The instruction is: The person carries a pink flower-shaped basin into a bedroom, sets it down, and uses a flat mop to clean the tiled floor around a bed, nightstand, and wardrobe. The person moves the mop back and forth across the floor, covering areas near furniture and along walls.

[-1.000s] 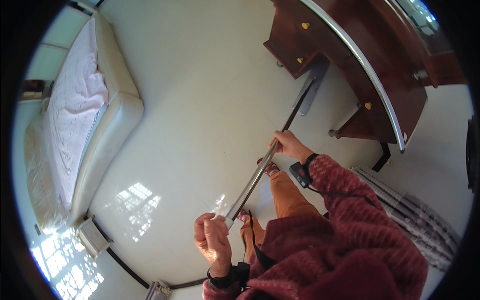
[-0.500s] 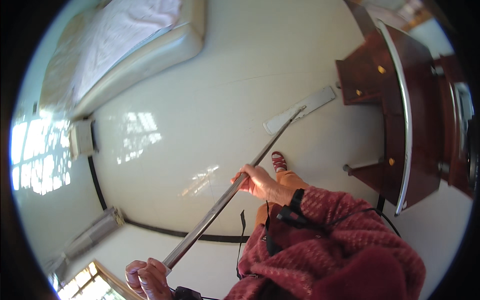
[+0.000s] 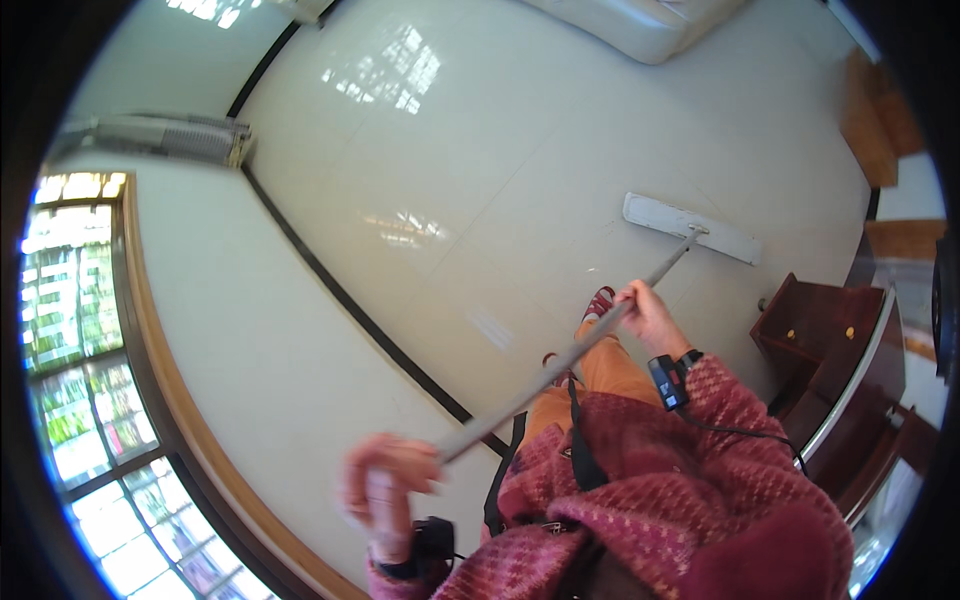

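A flat mop (image 3: 565, 364) with a long metal pole slants across the view from lower left to upper right. Its long white head (image 3: 662, 216) lies flat on the pale floor, out past my feet. My right hand (image 3: 646, 314) is closed around the pole partway down, in front of my legs. At the pole's upper end, near my waist on the left side, my left hand (image 3: 388, 484) is curled on the tip; motion blurs it somewhat. Both wrists carry dark straps, and a small black device (image 3: 667, 382) sits by the right one.
Dark wooden furniture with drawers (image 3: 815, 330) stands close on my right. A white wall with a dark skirting line (image 3: 330, 278) runs along the left, below a wood-framed window (image 3: 135, 300). At the far side is a cream padded base (image 3: 640, 30); brown wooden furniture (image 3: 868, 125) stands far right.
My view has turned left, bringing the window in and shifting the bed-like base rightward. The mop head now lies farther right, angled the other way. Both hands stay on the pole.
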`<state>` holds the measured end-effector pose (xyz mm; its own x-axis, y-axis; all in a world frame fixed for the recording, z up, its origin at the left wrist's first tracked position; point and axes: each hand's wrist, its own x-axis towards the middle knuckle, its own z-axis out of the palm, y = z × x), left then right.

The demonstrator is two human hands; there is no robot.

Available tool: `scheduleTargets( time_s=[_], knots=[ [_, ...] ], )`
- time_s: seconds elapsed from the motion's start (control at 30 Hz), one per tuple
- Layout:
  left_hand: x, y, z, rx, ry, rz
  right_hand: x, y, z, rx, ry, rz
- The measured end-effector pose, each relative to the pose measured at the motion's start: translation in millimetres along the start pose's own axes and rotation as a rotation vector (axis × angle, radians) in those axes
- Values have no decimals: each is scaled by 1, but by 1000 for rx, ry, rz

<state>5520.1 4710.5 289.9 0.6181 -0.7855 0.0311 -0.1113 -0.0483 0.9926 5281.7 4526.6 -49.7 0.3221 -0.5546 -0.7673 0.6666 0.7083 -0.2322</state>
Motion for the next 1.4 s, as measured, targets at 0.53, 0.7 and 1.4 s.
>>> scheduleTargets(
  time_s=[0.53,0.7,1.4],
  knots=[
    [-156,110,-173,539,1167,436,-132,361,139,-134,-196,1121],
    [-166,68,-147,1468,989,639,-103,375,112,-101,-101,1070],
    [60,-74,239,113,80,195,121,-214,3,-80,78,32]
  ],
)
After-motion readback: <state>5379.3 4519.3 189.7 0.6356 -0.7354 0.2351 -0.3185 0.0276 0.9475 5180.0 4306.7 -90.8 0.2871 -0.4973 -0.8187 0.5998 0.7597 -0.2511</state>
